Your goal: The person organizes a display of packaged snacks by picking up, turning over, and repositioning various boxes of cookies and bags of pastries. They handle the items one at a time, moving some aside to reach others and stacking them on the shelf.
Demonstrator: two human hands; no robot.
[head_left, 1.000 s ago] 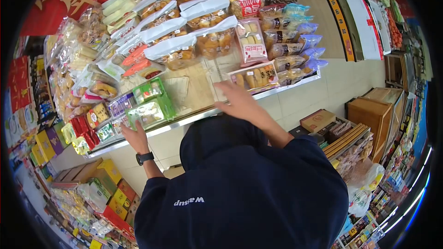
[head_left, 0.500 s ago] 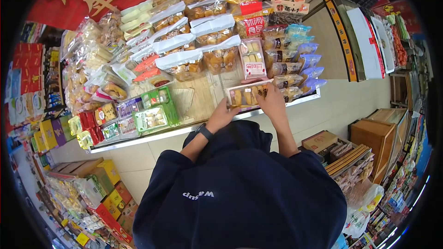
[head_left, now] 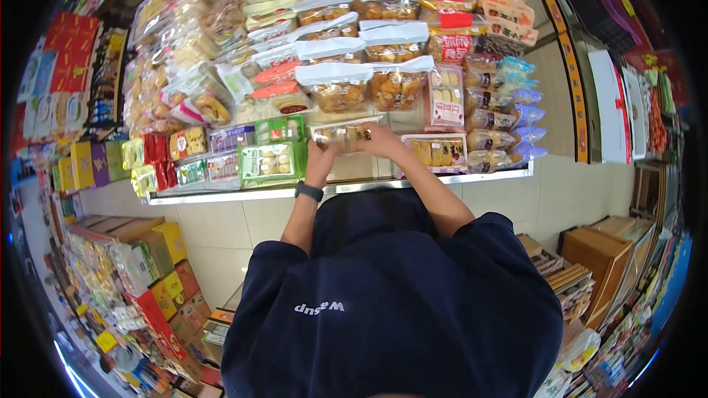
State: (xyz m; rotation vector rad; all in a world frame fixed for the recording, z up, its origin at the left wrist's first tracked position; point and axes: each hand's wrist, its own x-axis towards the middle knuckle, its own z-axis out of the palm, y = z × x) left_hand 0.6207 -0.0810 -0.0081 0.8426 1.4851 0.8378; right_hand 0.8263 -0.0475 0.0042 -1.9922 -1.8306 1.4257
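Note:
My left hand (head_left: 321,161) and my right hand (head_left: 381,141) hold a clear pastry pack (head_left: 344,135) between them, one at each end. It is over the wooden display surface (head_left: 354,167), just right of the green packs (head_left: 270,162). A similar pastry pack (head_left: 435,152) lies to the right, below the pink-edged pack (head_left: 445,96). Bags of pastries with white tops (head_left: 335,88) stand behind my hands. A dark watch is on my left wrist.
Purple-ended packs (head_left: 526,135) line the stand's right side, with clear bags (head_left: 195,96) heaped at left. The stand's metal edge (head_left: 273,194) runs along the front. Stacked cartons (head_left: 172,280) and a wooden box (head_left: 596,256) are on the floor.
Both hands have moved left, now with a pastry pack held between them. The pack they touched earlier lies at the right, below the pink-edged pack. The view has shifted slightly.

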